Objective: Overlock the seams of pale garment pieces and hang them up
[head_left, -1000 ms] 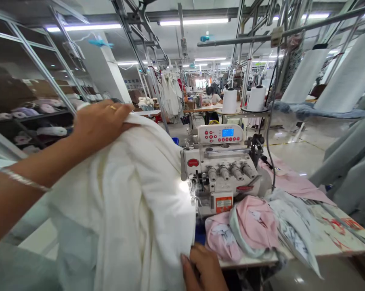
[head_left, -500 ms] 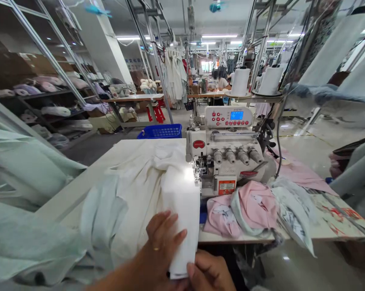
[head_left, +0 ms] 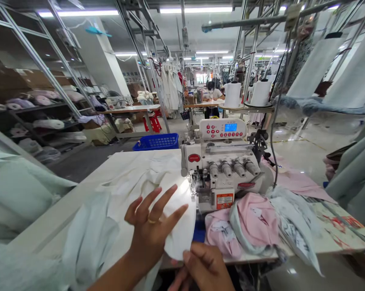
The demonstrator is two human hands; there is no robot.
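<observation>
A white fabric piece [head_left: 140, 178] lies spread over the white table [head_left: 58, 210], its near edge by the needle area of an overlock sewing machine [head_left: 221, 161]. My left hand [head_left: 150, 226] rests on the cloth with fingers spread, a ring on one finger. My right hand [head_left: 203, 268] is at the table's front edge, its fingers curled and pinching the lower corner of the white fabric.
Pink and patterned garments [head_left: 246, 222] are piled right of the machine. Pale green cloth [head_left: 15, 194] hangs at the left. A blue basket [head_left: 156, 142] sits behind the table. Two white thread cones [head_left: 246, 95] stand on a stand; shelves with fabric rolls [head_left: 40, 101] line the left.
A second ago my left hand held the white fabric raised high; the cloth now lies flat on the table. The left hand has since lifted slightly and spread its fingers.
</observation>
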